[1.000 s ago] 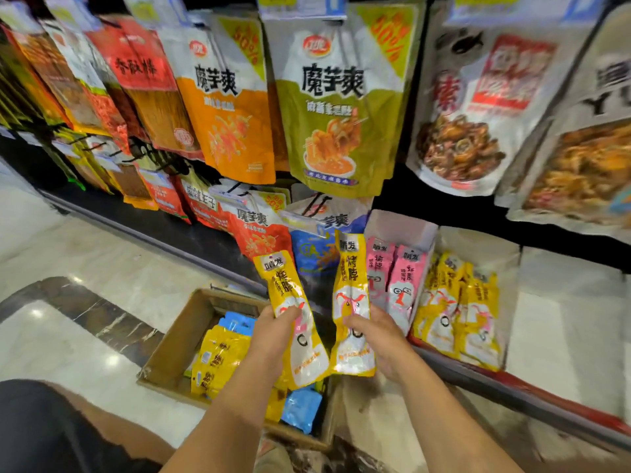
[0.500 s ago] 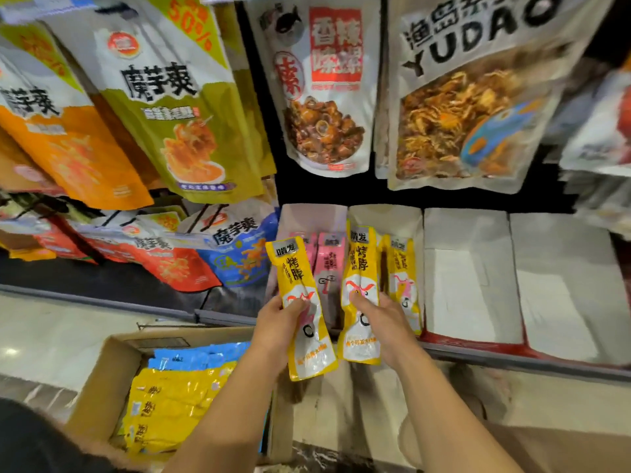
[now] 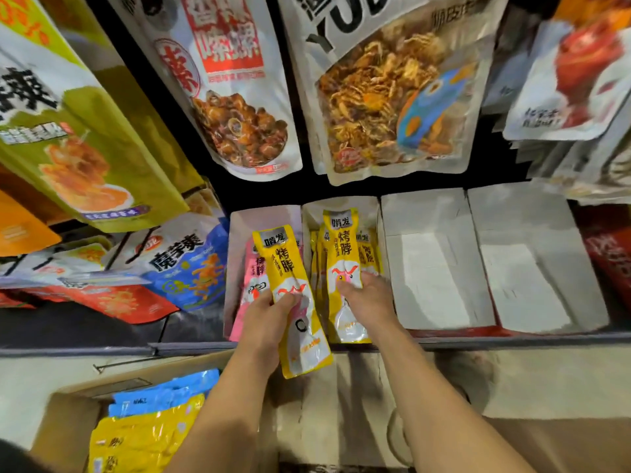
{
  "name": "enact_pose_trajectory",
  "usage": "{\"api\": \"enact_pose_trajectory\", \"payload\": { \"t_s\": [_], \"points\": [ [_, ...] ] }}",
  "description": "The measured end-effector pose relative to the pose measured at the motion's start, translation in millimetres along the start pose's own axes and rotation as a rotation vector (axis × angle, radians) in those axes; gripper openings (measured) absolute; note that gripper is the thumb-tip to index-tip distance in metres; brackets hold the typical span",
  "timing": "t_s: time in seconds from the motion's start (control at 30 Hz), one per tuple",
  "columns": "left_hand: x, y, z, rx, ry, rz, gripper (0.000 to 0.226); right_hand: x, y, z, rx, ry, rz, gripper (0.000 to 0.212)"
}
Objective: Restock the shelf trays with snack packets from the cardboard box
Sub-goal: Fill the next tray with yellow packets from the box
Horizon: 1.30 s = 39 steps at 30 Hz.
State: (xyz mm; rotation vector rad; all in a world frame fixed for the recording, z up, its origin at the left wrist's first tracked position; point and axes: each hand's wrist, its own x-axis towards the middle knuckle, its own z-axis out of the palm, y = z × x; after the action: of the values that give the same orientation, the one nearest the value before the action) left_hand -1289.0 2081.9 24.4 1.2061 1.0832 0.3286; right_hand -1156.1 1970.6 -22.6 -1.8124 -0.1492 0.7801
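My left hand (image 3: 265, 319) grips a long yellow snack packet (image 3: 290, 302) upright in front of the tray of pink packets (image 3: 254, 285). My right hand (image 3: 367, 297) grips a second yellow packet (image 3: 343, 261) and holds it inside the second shelf tray (image 3: 341, 203), against the yellow packets standing there. The cardboard box (image 3: 65, 425) sits on the floor at lower left with yellow packets (image 3: 143, 442) and blue packets (image 3: 164, 394) inside.
Two white trays (image 3: 433, 254) (image 3: 532, 254) stand to the right of the yellow one with nothing in them. Large snack bags (image 3: 392, 97) hang on hooks above the trays. A metal shelf rail (image 3: 512, 339) runs along the front edge.
The view has moved closer and to the right. My right hand has pushed its yellow packet further into the second tray. My left hand has risen slightly with its packet.
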Motion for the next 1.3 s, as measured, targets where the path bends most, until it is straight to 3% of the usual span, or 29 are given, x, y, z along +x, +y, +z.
{"api": "enact_pose_trajectory", "payload": {
  "t_s": [0.17, 0.33, 0.6, 0.7, 0.87, 1.0, 1.1, 1.2, 1.3],
  "points": [
    [6, 0, -4, -0.025, -0.006, -0.007, 0.017, 17, -2, 24, -0.090, 0.043, 0.015, 0.064],
    [11, 1, -10, -0.047, 0.008, -0.025, 0.013, 22, -4, 36, -0.165, 0.070, 0.001, 0.067],
    [19, -5, -9, -0.061, 0.014, -0.052, 0.014, 28, -1, 42, -0.402, 0.098, -0.044, 0.060],
    [21, -5, -5, -0.055, 0.005, -0.061, 0.017, 31, 2, 38, -0.471, 0.099, -0.076, 0.040],
    [16, 2, 6, -0.049, -0.022, -0.040, 0.012, 21, -6, 8, -0.483, 0.352, -0.223, 0.026],
    [11, 5, 15, -0.048, -0.044, -0.044, 0.014, 18, -2, -25, -0.345, 0.540, -0.195, 0.033],
    [7, 2, 21, -0.025, -0.052, -0.047, 0.014, 21, 16, -39, -0.352, 0.452, -0.084, 0.044],
    [4, 1, 27, 0.016, -0.068, -0.052, 0.015, 17, 33, -42, -0.283, 0.309, -0.065, 0.042],
    [7, 1, 35, 0.061, -0.078, -0.051, 0.012, 18, 44, -43, -0.197, 0.286, -0.070, 0.044]
  ]
}}
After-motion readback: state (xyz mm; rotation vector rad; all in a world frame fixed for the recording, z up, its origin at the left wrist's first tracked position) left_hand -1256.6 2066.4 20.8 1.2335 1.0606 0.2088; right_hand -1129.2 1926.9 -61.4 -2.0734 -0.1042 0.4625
